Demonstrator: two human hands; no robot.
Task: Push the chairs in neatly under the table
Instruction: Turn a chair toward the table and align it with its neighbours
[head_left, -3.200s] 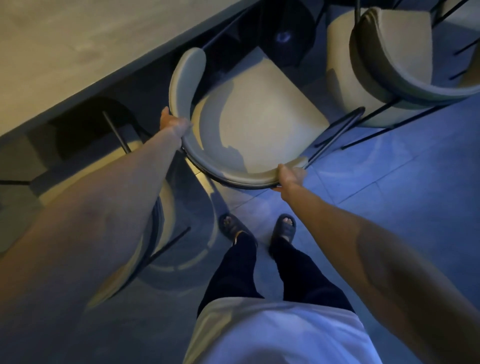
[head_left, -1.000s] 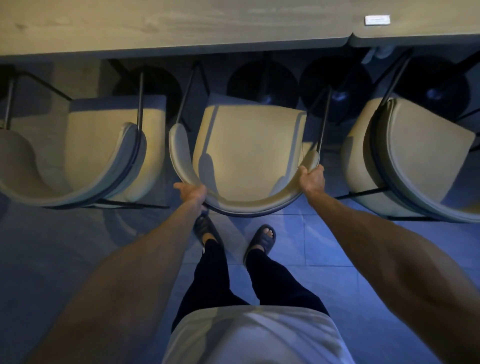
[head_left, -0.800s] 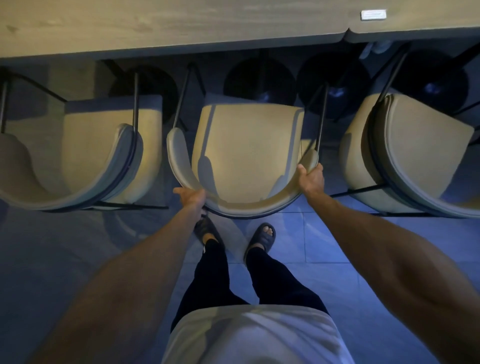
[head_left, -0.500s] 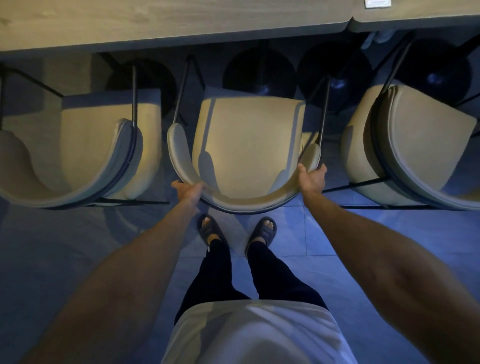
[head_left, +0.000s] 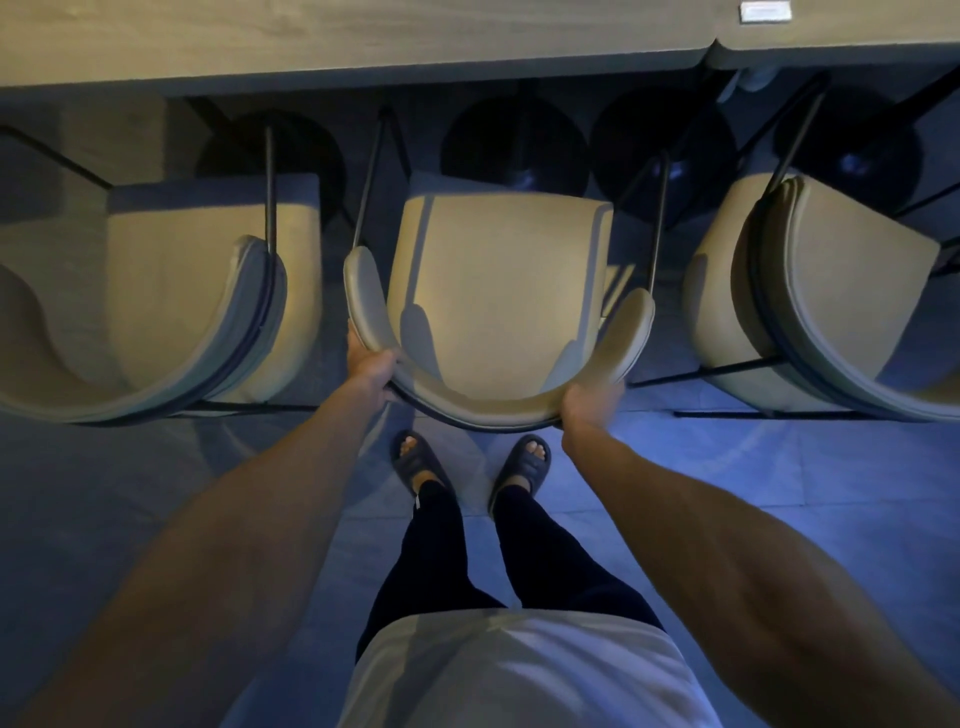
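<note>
Three beige padded chairs with thin black metal legs stand in a row at the wooden table (head_left: 363, 47), their seats facing it. The middle chair (head_left: 498, 291) is straight ahead of me, its seat front close to the table edge. My left hand (head_left: 371, 366) grips the left rear curve of its backrest, fingers curled under the rim. My right hand (head_left: 592, 397) is blurred and holds the right rear curve of the same backrest. The left chair (head_left: 208, 291) and right chair (head_left: 831, 291) stand at about the same depth.
Round black table bases (head_left: 514, 150) sit under the table beyond the chairs. My sandalled feet (head_left: 467, 467) stand on the tiled floor just behind the middle chair. A small white label (head_left: 766, 11) lies on the tabletop at the far right.
The middle chair was turned square to the table and sits level with its neighbours. My right hand slid from the right arm tip back along the backrest; my left hand moved further round the left side.
</note>
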